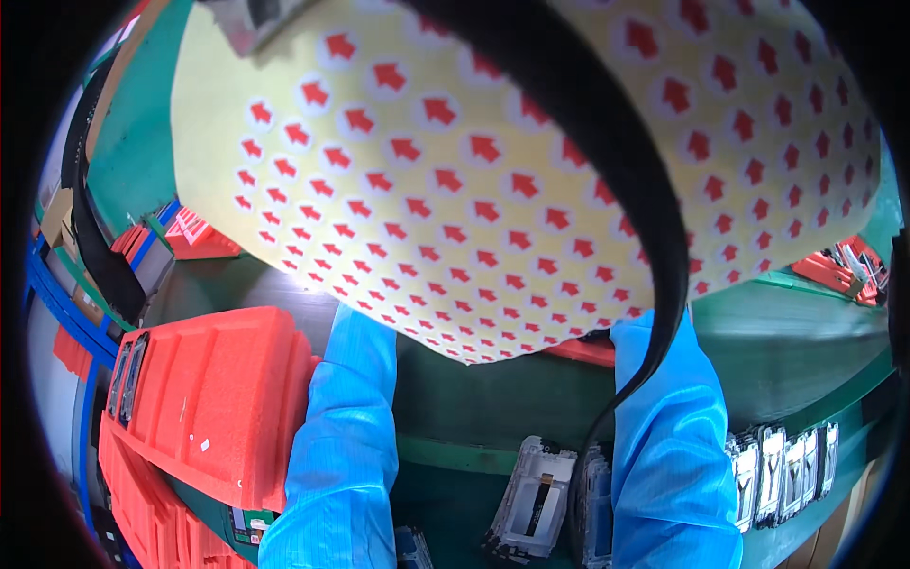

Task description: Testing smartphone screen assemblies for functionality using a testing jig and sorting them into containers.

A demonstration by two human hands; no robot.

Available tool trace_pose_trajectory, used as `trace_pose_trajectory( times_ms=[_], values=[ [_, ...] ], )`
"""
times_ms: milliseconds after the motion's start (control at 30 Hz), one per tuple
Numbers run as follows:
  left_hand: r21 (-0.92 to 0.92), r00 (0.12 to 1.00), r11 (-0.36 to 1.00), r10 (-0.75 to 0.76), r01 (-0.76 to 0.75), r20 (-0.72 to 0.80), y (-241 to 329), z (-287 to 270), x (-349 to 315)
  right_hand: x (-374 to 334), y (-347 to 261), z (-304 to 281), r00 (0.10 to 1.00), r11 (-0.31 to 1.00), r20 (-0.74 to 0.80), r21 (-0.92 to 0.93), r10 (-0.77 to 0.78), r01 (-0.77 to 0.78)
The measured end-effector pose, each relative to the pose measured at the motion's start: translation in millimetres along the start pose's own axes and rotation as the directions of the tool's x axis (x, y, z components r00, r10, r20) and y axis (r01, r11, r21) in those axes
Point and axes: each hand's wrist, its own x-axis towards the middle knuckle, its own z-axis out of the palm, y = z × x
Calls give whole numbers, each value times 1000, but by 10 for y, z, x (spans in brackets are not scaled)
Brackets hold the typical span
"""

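Observation:
A large pale-yellow sheet of red arrow stickers (455,204) fills the upper middle, close in front of me. My left forearm in a blue sleeve (341,446) and my right forearm in a blue sleeve (668,446) reach up under its lower edge. Both hands are hidden behind the sheet, so what they hold or touch does not show. Between the forearms, a strip of a red tray (586,353) peeks out below the sheet, nearer the right sleeve. A black strap (654,209) curves down across the sheet toward my right forearm.
Stacked red foam trays (209,398) stand beside my left forearm. Grey and black rectangular frames (540,503) lie between my forearms, and a row of similar frames (782,474) stands to the right. Another red tray (839,270) with small parts is at far right.

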Motion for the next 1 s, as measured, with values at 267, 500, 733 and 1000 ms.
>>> trace_pose_trajectory(
  times_ms=[267, 500, 733, 1000],
  values=[
    [204, 998, 979, 9, 4, -63, 258, 63, -174, 89, -537, 259, 893, 954, -420, -299, -165, 35],
    [565, 490, 222, 784, -795, 381, 460, 1489, -1052, -930, 546, -772, 392, 881, -828, -466, -401, -81],
    [623, 605, 190, 561, -759, 565, 94, 1397, -984, -2116, 1402, 583, 877, 922, -418, 382, 237, -67],
    [606, 553, 132, 590, -785, 588, 23, 1452, -940, -1837, 1078, 1031, 867, 772, -405, 635, 291, 37]
  ],
)
